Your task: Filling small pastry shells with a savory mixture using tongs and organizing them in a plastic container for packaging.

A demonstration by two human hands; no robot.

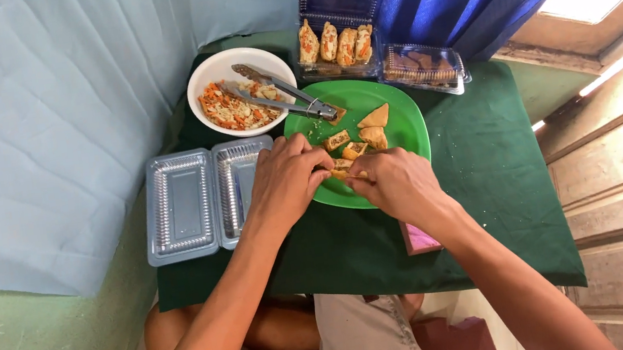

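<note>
Together, both hands [344,174] pinch golden pastry [341,169] — crisp, triangular.

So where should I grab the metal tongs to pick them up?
Probably by the joined end of the tongs, which rests on the green plate, coming from above on the plate side. The tips lie in the filling in the white bowl.

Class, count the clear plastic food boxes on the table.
3: an open empty box at left, an open box of stuffed pieces at the back, a shut box right of it.
</note>
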